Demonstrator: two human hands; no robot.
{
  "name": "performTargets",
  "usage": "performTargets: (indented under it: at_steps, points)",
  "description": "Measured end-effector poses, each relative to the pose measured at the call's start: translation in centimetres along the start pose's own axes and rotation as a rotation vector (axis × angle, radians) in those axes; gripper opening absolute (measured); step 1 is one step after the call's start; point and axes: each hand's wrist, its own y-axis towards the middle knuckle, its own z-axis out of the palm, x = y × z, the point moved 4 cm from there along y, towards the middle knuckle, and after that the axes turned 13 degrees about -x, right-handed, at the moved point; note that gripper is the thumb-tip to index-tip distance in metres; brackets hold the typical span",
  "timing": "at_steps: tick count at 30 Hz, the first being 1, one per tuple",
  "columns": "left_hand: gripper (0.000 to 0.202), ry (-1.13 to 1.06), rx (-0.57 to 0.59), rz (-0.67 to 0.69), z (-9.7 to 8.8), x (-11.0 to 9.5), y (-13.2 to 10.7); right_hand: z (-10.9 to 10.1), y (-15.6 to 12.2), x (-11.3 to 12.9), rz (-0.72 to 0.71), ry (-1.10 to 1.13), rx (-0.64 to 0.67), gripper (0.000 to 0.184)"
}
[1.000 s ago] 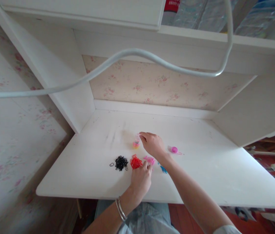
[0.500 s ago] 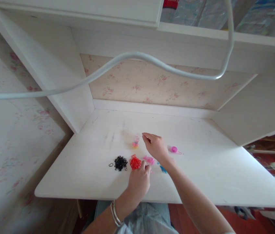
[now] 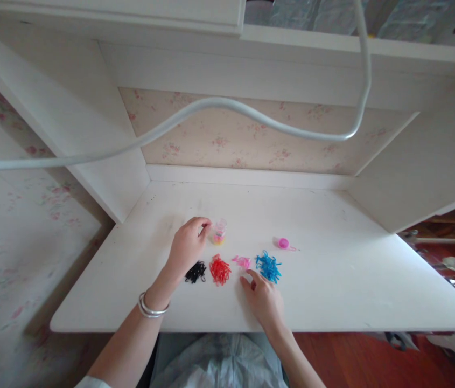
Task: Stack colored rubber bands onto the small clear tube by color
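Observation:
My left hand point(image 3: 189, 245) is beside a small clear jar point(image 3: 219, 229) with pink and yellow bits at its bottom. Its thumb and fingertips are pinched together at the jar's left side; anything between them is too small to make out. Just in front of a small pile of pink rubber bands point(image 3: 242, 262) is my right hand point(image 3: 265, 302), thumb and forefinger slightly apart. To its upper right lies a pile of blue rubber bands point(image 3: 268, 267). Red rubber bands point(image 3: 220, 269) form a heap left of the pink ones. My left hand partly covers the black rubber bands point(image 3: 195, 272).
A round magenta lid point(image 3: 284, 243) lies on the white desk point(image 3: 332, 285), a pink strand beside it. Across the upper view runs a white cable point(image 3: 227, 103). White side panels point(image 3: 421, 167) and a cabinet point(image 3: 106, 16) enclose the desk.
My left hand has moved from the pink bands up and left to the jar. My right hand has drawn back from the jar to the pink bands, uncovering the blue pile.

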Motion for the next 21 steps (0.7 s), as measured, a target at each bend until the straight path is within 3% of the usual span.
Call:
performTargets:
  at_steps: [5,14,21]
  points:
    - [0.015,0.072,-0.001,0.047,1.2,-0.6,1.2,0.2,0.7,0.3,0.01,-0.059,-0.038,0.031]
    - [0.016,0.171,0.048,0.055,2.8,-1.3,1.2,0.2,0.6,0.4,-0.038,-0.087,-0.1,0.029]
    - [0.017,0.104,-0.017,0.053,1.6,-1.3,0.5,-0.2,0.6,-0.5,-0.016,0.089,-0.193,0.036]
